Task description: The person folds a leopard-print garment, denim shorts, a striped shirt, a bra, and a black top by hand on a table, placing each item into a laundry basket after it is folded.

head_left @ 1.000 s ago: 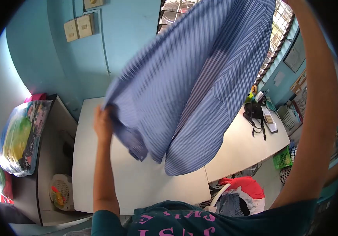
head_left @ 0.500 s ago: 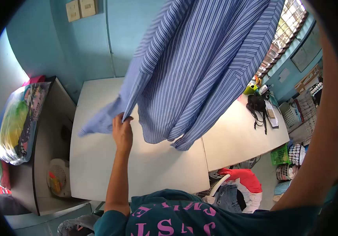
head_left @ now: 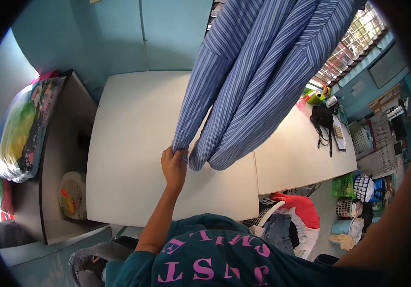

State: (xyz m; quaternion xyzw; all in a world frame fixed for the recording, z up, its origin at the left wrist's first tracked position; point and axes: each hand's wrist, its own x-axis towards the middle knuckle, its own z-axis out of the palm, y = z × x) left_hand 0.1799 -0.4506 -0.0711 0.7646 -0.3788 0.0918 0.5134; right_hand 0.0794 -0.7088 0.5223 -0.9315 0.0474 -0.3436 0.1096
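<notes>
A blue and white striped shirt (head_left: 255,91) hangs in long folds over the white table, its upper part running out of the top of the head view. My left hand (head_left: 173,167) is closed round the lower left end of the cloth, which looks like a sleeve end. Beside my fingers, the other lower folds dangle above the tabletop. On the right side my right forearm (head_left: 382,229) reaches upward, but its hand is beyond the picture, so what it holds is hidden.
The white table (head_left: 133,124) joins a second tabletop (head_left: 296,162) carrying a black strapped bag (head_left: 323,122). A basket of clothes (head_left: 287,225) stands below at the right. A shelf unit (head_left: 55,191) with a plastic-wrapped bundle (head_left: 23,129) is at the left.
My left hand has moved right and slightly down with the shirt end. The shirt's spread-out left part has drawn in, and its folds hang closer together. My raised right forearm is lower in view.
</notes>
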